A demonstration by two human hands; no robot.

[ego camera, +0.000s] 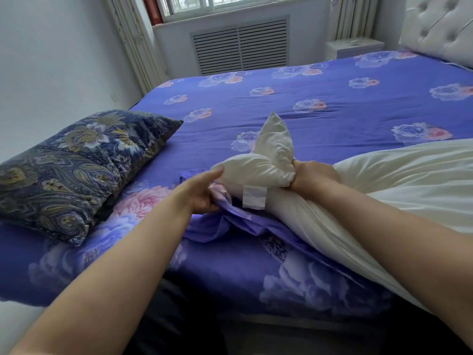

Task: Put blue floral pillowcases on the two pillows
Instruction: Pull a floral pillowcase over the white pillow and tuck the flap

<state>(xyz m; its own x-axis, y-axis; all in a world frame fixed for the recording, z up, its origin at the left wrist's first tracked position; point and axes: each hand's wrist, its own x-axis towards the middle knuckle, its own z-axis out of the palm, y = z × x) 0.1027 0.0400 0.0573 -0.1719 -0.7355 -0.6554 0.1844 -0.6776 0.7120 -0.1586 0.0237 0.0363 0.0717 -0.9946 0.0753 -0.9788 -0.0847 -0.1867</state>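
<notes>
**Bare pillow bunched at case mouth; insertion at risk of snagging**

Bed (320, 103): fills the frame from 9 o'clock to 3 o'clock, dressed in a blue sheet with pale floral print. A tufted white headboard (440, 24) stands at 1 o'clock.

White pillow (384, 180): uncased, lying from 3 o'clock in toward centre. Its near end is squeezed narrow, one corner standing up in a peak, a white label hanging below. The fill looks soft and easily compressed.

Dark patterned pillow (76, 167): at 9 o'clock, in navy paisley and gold floral fabric, not the blue floral case. I judge it not yet done.

Blue floral pillowcase (230, 221): crumpled flat on the bed just below centre, under the white pillow's bunched end. Its opening is not clearly distinguishable among the folds.

Right hand (312, 179): clenched around the gathered neck of the white pillow.

Left hand (202, 193): pinching an edge of the pillowcase, thumb extended against the pillow's end.

Risks, as judged: with only one edge of the case held, the pillow may be driven between the wrong layers. If the bunched end springs open before entering, it could jam at the mouth. The label may fold or catch on the hem.
</notes>
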